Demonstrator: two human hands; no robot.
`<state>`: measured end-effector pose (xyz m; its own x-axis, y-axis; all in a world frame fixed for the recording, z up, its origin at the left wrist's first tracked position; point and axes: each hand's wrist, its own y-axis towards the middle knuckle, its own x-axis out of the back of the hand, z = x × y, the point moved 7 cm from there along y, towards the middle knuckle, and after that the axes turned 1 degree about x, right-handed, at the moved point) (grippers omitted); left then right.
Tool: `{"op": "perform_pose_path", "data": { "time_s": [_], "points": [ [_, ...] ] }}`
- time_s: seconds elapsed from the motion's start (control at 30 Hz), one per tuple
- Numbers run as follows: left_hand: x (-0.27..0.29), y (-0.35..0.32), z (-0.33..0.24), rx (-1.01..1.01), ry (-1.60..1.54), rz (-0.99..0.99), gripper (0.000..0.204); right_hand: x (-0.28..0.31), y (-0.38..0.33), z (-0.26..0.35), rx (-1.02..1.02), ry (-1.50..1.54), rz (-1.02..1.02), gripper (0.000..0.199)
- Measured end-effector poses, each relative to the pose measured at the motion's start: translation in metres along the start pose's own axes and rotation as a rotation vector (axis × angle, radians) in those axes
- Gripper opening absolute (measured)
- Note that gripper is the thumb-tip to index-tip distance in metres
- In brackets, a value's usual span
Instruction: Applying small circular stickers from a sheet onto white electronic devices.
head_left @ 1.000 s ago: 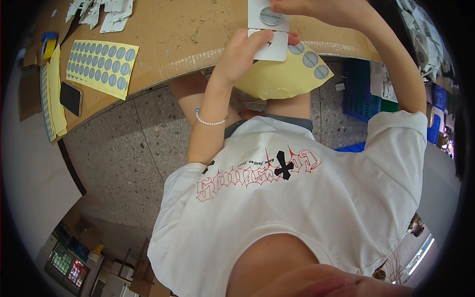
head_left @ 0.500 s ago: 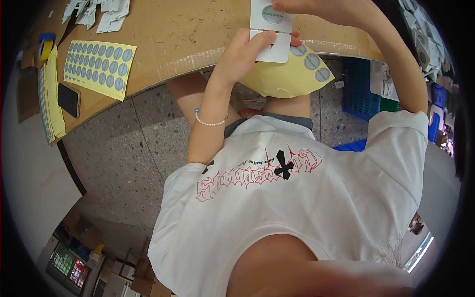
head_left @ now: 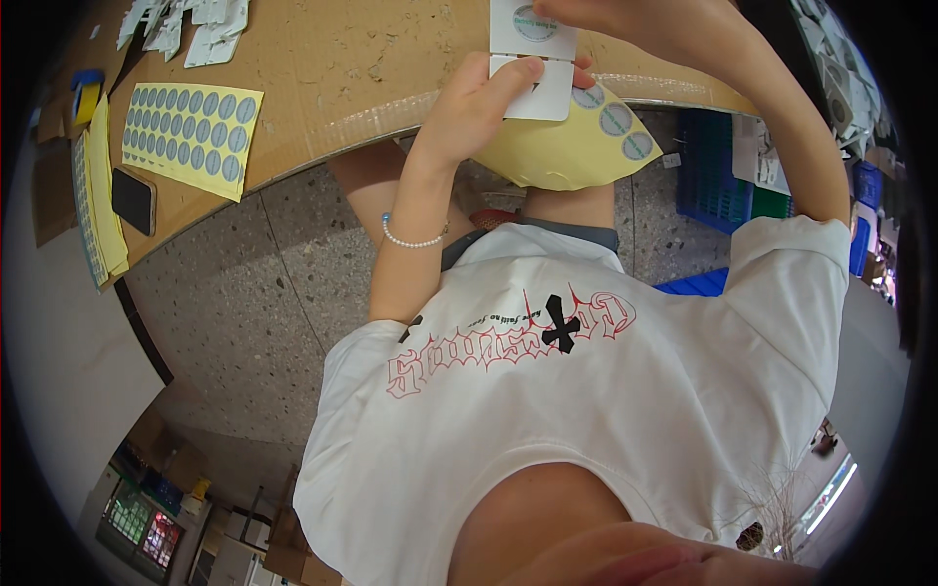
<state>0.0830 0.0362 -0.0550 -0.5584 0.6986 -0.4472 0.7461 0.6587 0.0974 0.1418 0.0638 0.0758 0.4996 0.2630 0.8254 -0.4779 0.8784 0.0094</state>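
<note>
My left hand [head_left: 476, 109] grips a white folding card [head_left: 550, 94], its thumb lying across the crease. The same hand holds a yellow sticker sheet [head_left: 547, 156] under the card, over my lap; a few round grey stickers remain along its right side. On the card's upper panel lies a round grey sticker [head_left: 535, 23] with green print. My right hand [head_left: 596, 14] reaches in from the right, its bunched fingertips at that sticker's upper right edge. The top of the picture cuts off part of this hand, so anything pinched in it is hidden.
On the cardboard-covered table [head_left: 332, 59] lie a sheet of round stickers [head_left: 191, 137], a phone [head_left: 134, 200] and more yellow sheets [head_left: 106, 205]. White cards [head_left: 217, 34] are heaped at the far left. A blue crate [head_left: 711, 176] stands on the floor at right.
The view has shifted slightly. Both hands stay nearly where they were at the card, and the round sticker still lies on its upper panel.
</note>
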Motion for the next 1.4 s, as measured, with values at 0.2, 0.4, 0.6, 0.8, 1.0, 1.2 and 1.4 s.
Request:
{"op": "perform_pose_path", "data": {
  "time_s": [0.2,0.4,0.6,0.8,1.0,1.2,1.4],
  "points": [
    [0.002,0.000,0.001,-0.007,0.023,-0.006,0.030,-0.008,-0.002,-0.004,-0.065,-0.104,0.097,0.016],
    [0.003,0.000,0.002,-0.015,0.025,-0.010,0.030,-0.016,-0.006,-0.009,-0.011,-0.140,0.063,0.014],
    [0.005,0.000,0.006,-0.005,0.044,-0.009,0.029,-0.021,-0.008,-0.012,0.027,-0.124,0.031,0.015],
    [0.006,0.001,0.004,-0.020,0.054,-0.021,0.028,-0.019,-0.009,-0.005,0.125,-0.271,-0.012,0.015],
    [0.008,0.002,-0.003,-0.036,0.017,-0.026,0.029,0.010,-0.022,0.030,0.427,-0.558,-0.524,0.032],
    [0.000,-0.001,-0.015,-0.006,0.012,-0.012,0.028,-0.017,-0.015,-0.031,-0.195,0.374,-0.163,0.039],
    [-0.008,-0.003,-0.023,-0.011,0.096,-0.007,0.029,-0.044,-0.021,-0.050,-0.184,0.544,-0.010,0.021]
  ]
}}
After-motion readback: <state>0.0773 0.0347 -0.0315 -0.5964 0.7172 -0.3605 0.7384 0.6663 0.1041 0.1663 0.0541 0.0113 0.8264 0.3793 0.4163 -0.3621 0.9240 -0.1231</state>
